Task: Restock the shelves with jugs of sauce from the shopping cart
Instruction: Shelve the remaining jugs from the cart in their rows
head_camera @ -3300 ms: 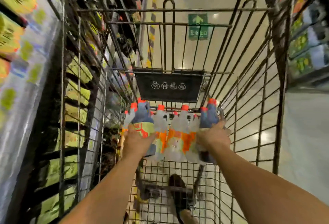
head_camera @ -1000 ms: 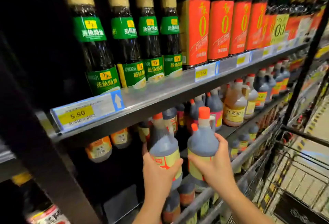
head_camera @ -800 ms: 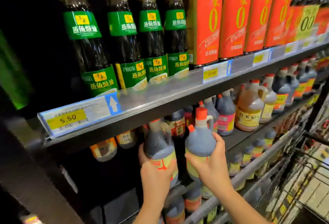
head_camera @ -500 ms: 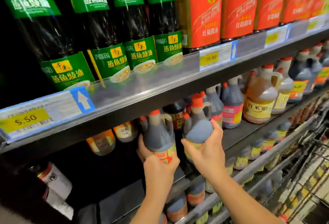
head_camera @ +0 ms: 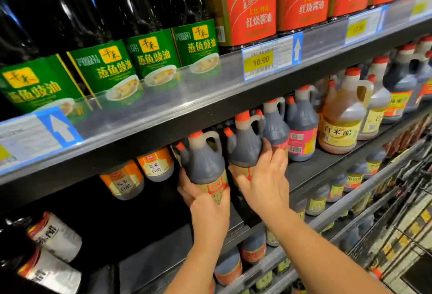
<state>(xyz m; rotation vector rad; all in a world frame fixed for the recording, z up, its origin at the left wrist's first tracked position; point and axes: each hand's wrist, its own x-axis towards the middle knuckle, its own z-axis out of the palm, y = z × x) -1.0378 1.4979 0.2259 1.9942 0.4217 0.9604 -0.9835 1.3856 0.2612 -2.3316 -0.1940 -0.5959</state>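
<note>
Two dark sauce jugs with red caps and side handles are held under the upper shelf rail. My left hand (head_camera: 205, 202) grips the left jug (head_camera: 203, 160) around its base, over the orange-and-yellow label. My right hand (head_camera: 263, 177) wraps the lower body of the right jug (head_camera: 245, 146), fingers spread up its side. Both jugs are upright just inside the middle shelf (head_camera: 311, 167), beside a row of similar dark jugs (head_camera: 301, 118). Whether their bases rest on the shelf is hidden by my hands.
Tall green-labelled bottles (head_camera: 154, 53) and red-labelled bottles (head_camera: 252, 6) fill the shelf above, whose rail (head_camera: 177, 116) hangs low over the jugs. Orange-labelled bottles (head_camera: 154, 165) sit left of the jugs, an amber vinegar jug (head_camera: 341, 116) to the right. The wire cart (head_camera: 406, 242) stands bottom right.
Both hands lifted the two jugs out of the cart, carried them to the shelving and pushed them up and inward under the upper shelf; the view has drawn closer.
</note>
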